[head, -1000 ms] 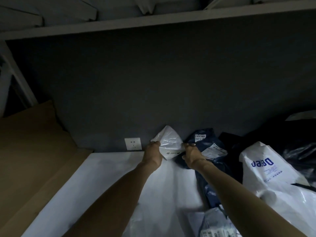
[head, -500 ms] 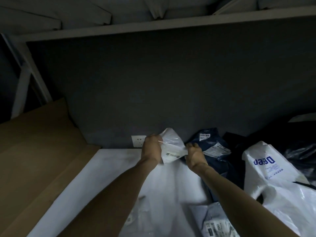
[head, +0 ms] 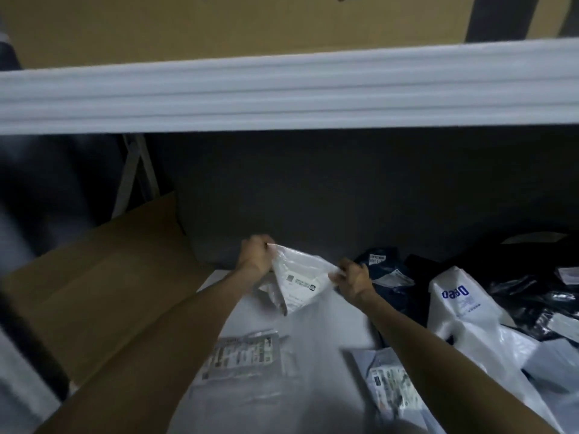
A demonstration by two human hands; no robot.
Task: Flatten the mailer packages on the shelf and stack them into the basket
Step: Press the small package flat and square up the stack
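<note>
Though blurred, seen nearest on the white shelf: flat grey mailer at left and pale mailer at right, both smooth plastic with printed labels. Reaching forward over them, two bare forearms, almost straight. Held up between the hands, just above the shelf: white mailer, thin crinkled plastic, pulled into a rough triangle, small label turned to the camera. Pinched at the upper left corner by left hand, fingers curled tight; pinched at the right edge by right hand, knuckles up. Heaped loosely further right: blue mailer, white bag with blue letters, glossy black bags. At left, flat brown cardboard. Behind, dark matte wall. Above, ribbed white edge with a box on top.
</note>
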